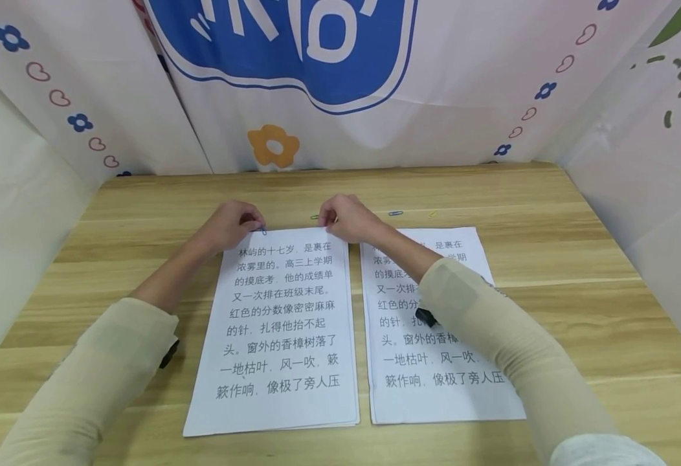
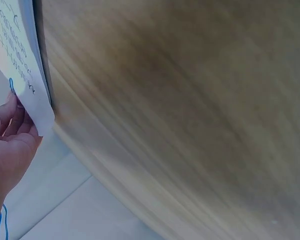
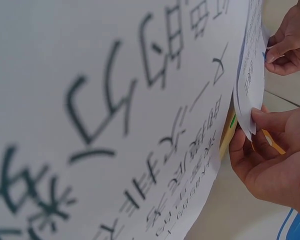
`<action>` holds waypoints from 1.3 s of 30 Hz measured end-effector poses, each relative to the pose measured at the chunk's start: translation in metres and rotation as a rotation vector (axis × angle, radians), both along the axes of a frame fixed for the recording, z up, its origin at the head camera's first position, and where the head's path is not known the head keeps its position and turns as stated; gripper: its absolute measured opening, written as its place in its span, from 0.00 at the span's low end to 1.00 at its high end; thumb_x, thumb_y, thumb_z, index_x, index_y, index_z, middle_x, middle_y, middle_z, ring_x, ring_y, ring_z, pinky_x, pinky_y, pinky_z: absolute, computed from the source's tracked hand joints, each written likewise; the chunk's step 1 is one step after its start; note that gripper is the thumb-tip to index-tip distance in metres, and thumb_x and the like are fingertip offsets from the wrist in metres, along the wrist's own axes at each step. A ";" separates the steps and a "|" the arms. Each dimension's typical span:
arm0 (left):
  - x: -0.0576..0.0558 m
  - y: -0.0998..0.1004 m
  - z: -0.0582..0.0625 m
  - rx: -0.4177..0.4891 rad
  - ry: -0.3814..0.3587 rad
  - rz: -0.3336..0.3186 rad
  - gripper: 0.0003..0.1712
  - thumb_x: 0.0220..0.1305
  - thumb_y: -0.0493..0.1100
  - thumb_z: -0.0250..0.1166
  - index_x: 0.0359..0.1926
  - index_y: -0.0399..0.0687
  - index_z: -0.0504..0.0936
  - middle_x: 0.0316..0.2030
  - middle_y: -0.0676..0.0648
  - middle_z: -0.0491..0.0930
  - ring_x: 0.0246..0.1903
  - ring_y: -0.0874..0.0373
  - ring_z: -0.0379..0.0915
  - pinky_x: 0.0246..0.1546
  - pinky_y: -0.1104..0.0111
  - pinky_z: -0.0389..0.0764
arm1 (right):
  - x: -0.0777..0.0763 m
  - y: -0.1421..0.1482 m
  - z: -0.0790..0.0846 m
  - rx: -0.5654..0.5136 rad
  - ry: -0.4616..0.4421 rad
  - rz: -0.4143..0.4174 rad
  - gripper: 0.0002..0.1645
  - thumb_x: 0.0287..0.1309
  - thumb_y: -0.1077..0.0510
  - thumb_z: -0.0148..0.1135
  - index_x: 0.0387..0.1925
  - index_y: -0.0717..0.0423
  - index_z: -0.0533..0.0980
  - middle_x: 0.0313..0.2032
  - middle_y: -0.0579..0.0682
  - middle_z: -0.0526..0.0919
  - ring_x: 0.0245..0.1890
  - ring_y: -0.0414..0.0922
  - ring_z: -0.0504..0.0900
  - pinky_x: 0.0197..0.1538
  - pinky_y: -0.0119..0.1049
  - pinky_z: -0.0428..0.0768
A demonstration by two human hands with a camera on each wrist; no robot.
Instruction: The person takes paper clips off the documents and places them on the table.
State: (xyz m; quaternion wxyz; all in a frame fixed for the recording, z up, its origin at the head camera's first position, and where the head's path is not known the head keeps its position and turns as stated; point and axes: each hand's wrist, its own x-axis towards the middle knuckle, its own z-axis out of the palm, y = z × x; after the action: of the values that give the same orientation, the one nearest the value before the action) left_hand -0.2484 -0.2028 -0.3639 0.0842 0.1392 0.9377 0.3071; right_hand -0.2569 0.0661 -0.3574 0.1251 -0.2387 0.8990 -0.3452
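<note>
Printed sheets in a left stack (image 1: 285,414) lie beside a similar right stack (image 1: 434,411). My left hand (image 1: 235,223) is at the left stack's top edge, pinching a blue paper clip (image 1: 263,230). In the left wrist view the clip (image 2: 11,85) sticks out past the fingertips at the sheet edge. My right hand (image 1: 349,219) pinches the top right corner of the left stack between thumb and fingers. The right wrist view shows that corner (image 3: 246,120) lifted, its sheets slightly parted.
Behind the stacks lie a green paper clip (image 1: 314,217), partly hidden by the right hand, a second blue clip (image 1: 395,213) and a yellow clip (image 1: 432,214). The right forearm passes over the right stack. A printed cloth (image 1: 434,129) hangs behind the wooden table (image 1: 579,310).
</note>
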 end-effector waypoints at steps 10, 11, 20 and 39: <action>-0.001 0.000 0.005 -0.031 0.051 -0.068 0.09 0.73 0.28 0.59 0.47 0.29 0.84 0.42 0.33 0.84 0.42 0.43 0.78 0.45 0.56 0.78 | 0.000 0.000 0.001 0.000 0.008 0.004 0.11 0.61 0.74 0.60 0.40 0.63 0.84 0.37 0.54 0.85 0.40 0.47 0.80 0.47 0.34 0.81; -0.001 0.000 0.006 -0.039 0.057 -0.076 0.09 0.73 0.28 0.59 0.46 0.29 0.85 0.42 0.33 0.84 0.42 0.43 0.78 0.45 0.56 0.78 | 0.000 0.000 0.001 0.000 0.010 0.004 0.11 0.61 0.75 0.60 0.40 0.63 0.85 0.36 0.54 0.85 0.39 0.47 0.80 0.46 0.34 0.81; 0.001 0.000 0.007 -0.085 0.061 -0.086 0.09 0.75 0.29 0.57 0.42 0.30 0.85 0.39 0.35 0.84 0.40 0.44 0.78 0.44 0.56 0.78 | 0.002 -0.001 0.002 0.002 0.003 0.003 0.11 0.61 0.75 0.60 0.40 0.64 0.84 0.37 0.54 0.85 0.40 0.47 0.80 0.46 0.34 0.81; 0.000 -0.002 0.003 -0.049 0.075 -0.046 0.09 0.74 0.28 0.57 0.40 0.31 0.84 0.38 0.35 0.83 0.40 0.43 0.76 0.45 0.55 0.76 | 0.002 -0.001 0.000 -0.003 0.000 -0.002 0.11 0.62 0.74 0.60 0.40 0.64 0.84 0.37 0.54 0.85 0.40 0.47 0.80 0.46 0.33 0.81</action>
State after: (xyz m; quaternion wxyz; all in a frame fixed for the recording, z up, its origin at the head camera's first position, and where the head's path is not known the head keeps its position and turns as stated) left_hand -0.2479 -0.2046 -0.3608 0.0594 0.1699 0.9440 0.2765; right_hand -0.2553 0.0656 -0.3569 0.1246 -0.2381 0.8986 -0.3469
